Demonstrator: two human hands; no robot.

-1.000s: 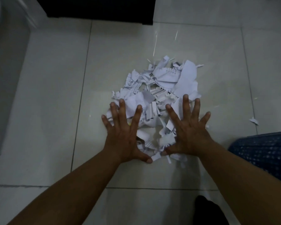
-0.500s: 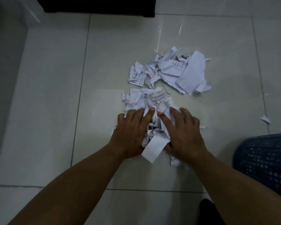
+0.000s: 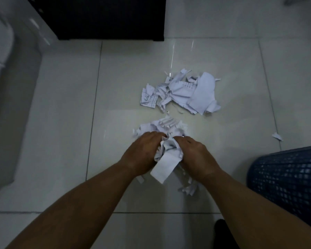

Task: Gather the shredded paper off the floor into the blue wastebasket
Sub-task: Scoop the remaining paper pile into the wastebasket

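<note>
My left hand (image 3: 142, 155) and my right hand (image 3: 196, 157) press together from both sides on a bunch of shredded white paper (image 3: 166, 157) on the pale tiled floor. More scraps of that bunch (image 3: 163, 124) stick out beyond my fingertips. A second heap of torn paper (image 3: 185, 92) lies farther away, apart from the bunch. A few scraps (image 3: 188, 188) lie under my right wrist, and a single scrap (image 3: 277, 136) sits off to the right. The blue mesh wastebasket (image 3: 287, 182) stands at the right, close to my right forearm.
A dark piece of furniture (image 3: 106, 17) stands at the far edge of the floor. A grey-white object (image 3: 2, 69) runs along the left side. A dark shape (image 3: 221, 232) shows at the bottom, beside my right forearm.
My hands went from flat and spread on the pile to curled together, pulling the nearer paper toward me. The pile has split into a gathered bunch and a far heap.
</note>
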